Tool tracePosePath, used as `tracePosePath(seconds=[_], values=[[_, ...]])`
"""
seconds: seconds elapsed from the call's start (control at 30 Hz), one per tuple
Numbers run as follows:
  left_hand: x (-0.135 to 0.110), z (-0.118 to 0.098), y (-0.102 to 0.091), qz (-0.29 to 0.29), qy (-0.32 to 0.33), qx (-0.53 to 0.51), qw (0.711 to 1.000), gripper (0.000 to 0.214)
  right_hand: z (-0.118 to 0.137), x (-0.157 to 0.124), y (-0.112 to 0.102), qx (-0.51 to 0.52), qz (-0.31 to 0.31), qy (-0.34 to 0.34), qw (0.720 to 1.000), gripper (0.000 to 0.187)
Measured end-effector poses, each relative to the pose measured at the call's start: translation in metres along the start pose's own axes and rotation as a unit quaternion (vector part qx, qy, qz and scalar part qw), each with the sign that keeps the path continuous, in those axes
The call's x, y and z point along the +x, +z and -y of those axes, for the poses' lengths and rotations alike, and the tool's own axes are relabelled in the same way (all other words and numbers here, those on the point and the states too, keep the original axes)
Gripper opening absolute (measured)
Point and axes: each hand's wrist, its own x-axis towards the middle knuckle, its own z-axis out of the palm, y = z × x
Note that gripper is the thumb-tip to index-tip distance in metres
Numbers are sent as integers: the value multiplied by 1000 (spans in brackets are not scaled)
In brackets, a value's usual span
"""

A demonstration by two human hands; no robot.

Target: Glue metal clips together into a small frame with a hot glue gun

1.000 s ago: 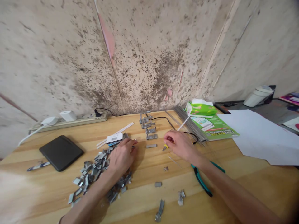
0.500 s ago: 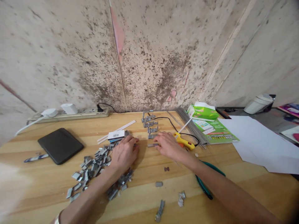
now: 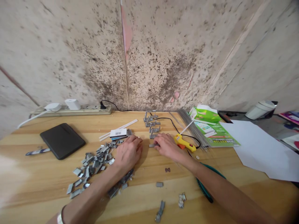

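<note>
My left hand (image 3: 128,151) is closed, its fingers curled down at the right edge of a pile of small grey metal pieces (image 3: 93,165). What its fingertips hold, if anything, is hidden. My right hand (image 3: 167,145) pinches a flat grey metal strip (image 3: 152,145) against the wood, with the strip's left end showing. Just beyond that hand stands a row of joined grey metal pieces (image 3: 154,129). A yellow glue gun (image 3: 183,143) lies right beside my right hand.
Nearer me lie a single grey piece (image 3: 159,184), a bent metal piece (image 3: 160,211) and crumpled bits (image 3: 181,200). Teal-handled pliers (image 3: 205,183) are partly under my right forearm. Thin metal rods (image 3: 193,129), a green tissue pack (image 3: 204,114) and a black tablet (image 3: 62,141) surround the work.
The view has shifted slightly, so the scene sits a little further right. Both hands stay nearly in place; the right fingers cover the strip a bit differently.
</note>
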Motion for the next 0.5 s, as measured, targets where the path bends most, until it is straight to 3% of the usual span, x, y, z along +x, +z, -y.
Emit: tracePosePath(seconds=[0.2, 0.5], values=[[0, -1, -2, 10, 0, -7, 1000, 25, 4, -8, -10, 9, -17, -4, 1000, 7], [0, -2, -3, 23, -8, -13, 1000, 25, -19, 7, -71, 4, -73, 15, 997, 9]])
